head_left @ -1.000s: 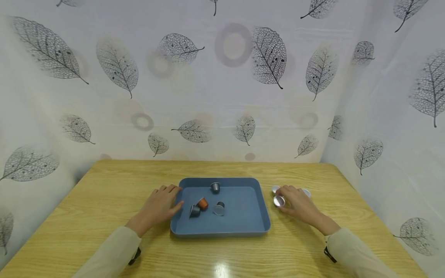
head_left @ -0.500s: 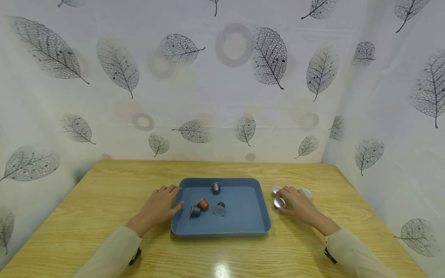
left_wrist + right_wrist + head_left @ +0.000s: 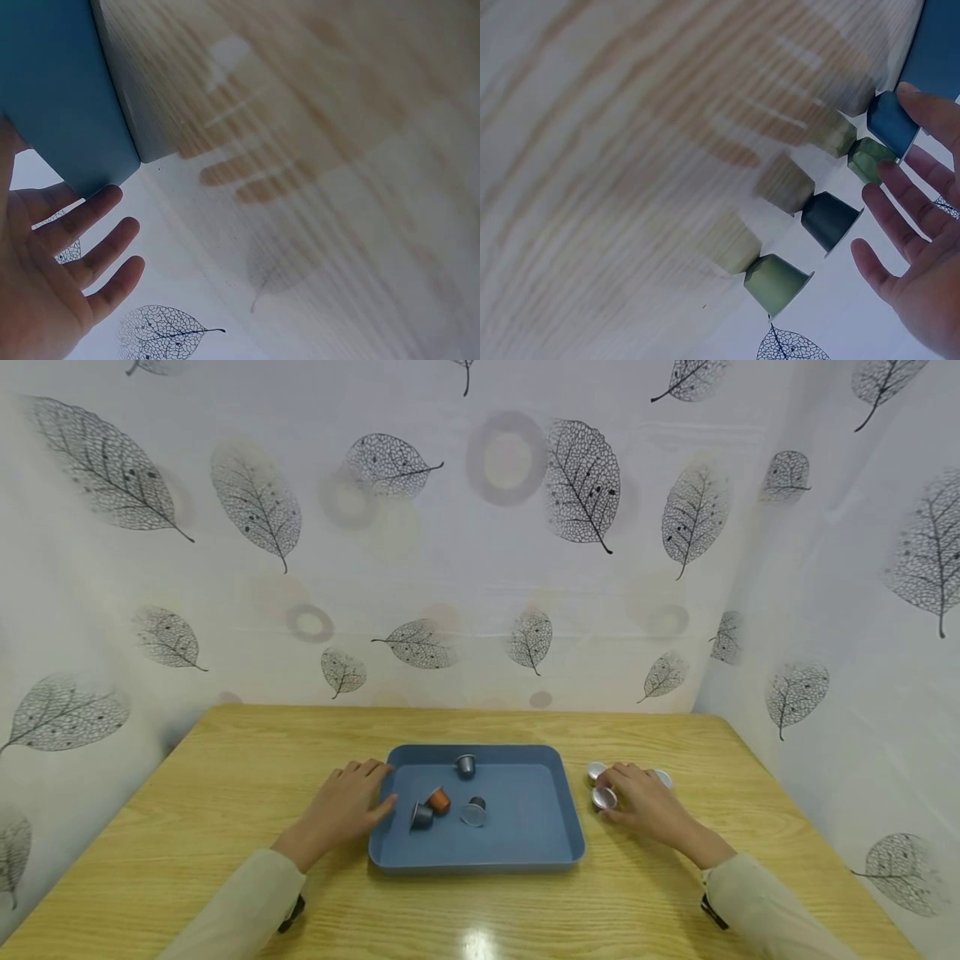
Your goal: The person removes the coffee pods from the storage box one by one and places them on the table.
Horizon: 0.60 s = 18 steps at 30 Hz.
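My left hand (image 3: 337, 810) is at the left side of a blue tray (image 3: 517, 852), its fingertips touching the far left rim and its thumb over the edge. In the left wrist view its fingers (image 3: 112, 262) are spread and nearly straight. My right hand (image 3: 645, 802) pinches a blue coffee capsule (image 3: 892, 124) between thumb and fingers, just right of the tray. The capsule stands lid up on the table, its silver lid showing in the head view. A green capsule (image 3: 870, 159) sits close behind it, near the fingertips.
Inside the tray lie an orange capsule (image 3: 438, 800), a dark grey capsule (image 3: 422, 815), another grey one (image 3: 466, 766) and a clear-lidded one (image 3: 473, 812). A dark teal capsule (image 3: 831, 219) and a light green capsule (image 3: 778, 283) stand on the wooden table (image 3: 262, 735) by my right hand.
The capsule at my right fingertips has shifted very slightly toward me. Both hands and the tray otherwise keep their places.
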Each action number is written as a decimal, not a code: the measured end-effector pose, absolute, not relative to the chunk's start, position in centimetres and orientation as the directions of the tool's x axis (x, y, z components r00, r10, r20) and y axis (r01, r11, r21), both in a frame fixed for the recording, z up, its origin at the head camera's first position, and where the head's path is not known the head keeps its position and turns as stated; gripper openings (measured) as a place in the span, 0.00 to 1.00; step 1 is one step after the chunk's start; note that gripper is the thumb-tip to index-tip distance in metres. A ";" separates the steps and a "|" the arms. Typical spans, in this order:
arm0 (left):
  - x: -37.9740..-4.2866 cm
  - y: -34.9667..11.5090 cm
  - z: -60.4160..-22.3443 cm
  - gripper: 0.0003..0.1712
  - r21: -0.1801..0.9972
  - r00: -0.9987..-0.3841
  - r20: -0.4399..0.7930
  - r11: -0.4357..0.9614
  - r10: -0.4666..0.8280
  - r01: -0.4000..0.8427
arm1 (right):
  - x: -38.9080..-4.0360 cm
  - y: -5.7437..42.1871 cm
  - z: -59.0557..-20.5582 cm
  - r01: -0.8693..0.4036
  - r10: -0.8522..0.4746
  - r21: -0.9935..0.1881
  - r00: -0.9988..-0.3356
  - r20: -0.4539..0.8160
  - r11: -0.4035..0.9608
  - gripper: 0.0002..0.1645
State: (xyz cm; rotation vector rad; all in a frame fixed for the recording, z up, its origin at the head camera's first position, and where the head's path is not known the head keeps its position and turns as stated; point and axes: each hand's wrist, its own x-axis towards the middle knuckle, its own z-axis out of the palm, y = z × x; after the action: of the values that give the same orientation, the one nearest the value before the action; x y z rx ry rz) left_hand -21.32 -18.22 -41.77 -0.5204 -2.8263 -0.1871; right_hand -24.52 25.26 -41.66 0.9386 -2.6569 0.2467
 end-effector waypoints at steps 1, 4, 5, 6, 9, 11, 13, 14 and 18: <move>-21.3 -18.2 -41.8 0.25 0.080 -0.902 0.277 0.928 0.331 0.365 | -24.5 25.3 -41.6 -0.634 -0.581 -0.057 -0.737 0.345 0.771 0.22; -21.3 -18.2 -41.8 0.25 0.081 -0.901 0.280 0.927 0.331 0.366 | -24.4 25.2 -41.5 -0.629 -0.576 -0.063 -0.743 0.342 0.775 0.22; -21.3 -18.2 -41.8 0.25 0.082 -0.900 0.282 0.927 0.332 0.367 | -24.4 25.2 -41.5 -0.628 -0.574 -0.066 -0.744 0.341 0.775 0.23; -21.3 -18.2 -41.8 0.25 0.081 -0.899 0.285 0.926 0.333 0.368 | -24.4 25.3 -41.5 -0.628 -0.574 -0.068 -0.745 0.340 0.775 0.23; -21.3 -18.2 -41.8 0.24 0.074 -0.896 0.292 0.926 0.335 0.371 | -24.4 25.3 -41.4 -0.625 -0.571 -0.071 -0.749 0.337 0.777 0.23; -21.3 -18.2 -41.9 0.25 0.070 -0.895 0.293 0.926 0.336 0.370 | -24.4 25.2 -41.4 -0.620 -0.567 -0.070 -0.753 0.333 0.782 0.23; -21.3 -18.2 -41.9 0.25 0.070 -0.896 0.292 0.927 0.335 0.369 | -24.4 25.2 -41.4 -0.612 -0.560 -0.071 -0.760 0.330 0.788 0.23; -21.3 -18.2 -41.9 0.25 0.071 -0.897 0.290 0.927 0.335 0.369 | -24.4 25.2 -41.3 -0.608 -0.557 -0.074 -0.763 0.329 0.790 0.23; -21.3 -18.2 -41.9 0.25 0.074 -0.897 0.289 0.927 0.334 0.369 | -24.4 25.2 -41.1 -0.605 -0.550 -0.087 -0.768 0.329 0.792 0.23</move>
State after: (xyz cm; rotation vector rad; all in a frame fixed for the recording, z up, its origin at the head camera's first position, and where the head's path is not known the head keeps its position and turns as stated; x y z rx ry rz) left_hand -21.30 -18.19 -41.86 -0.5229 -2.8132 -0.1833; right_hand -24.37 25.19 -41.11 0.8896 -2.6956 0.2722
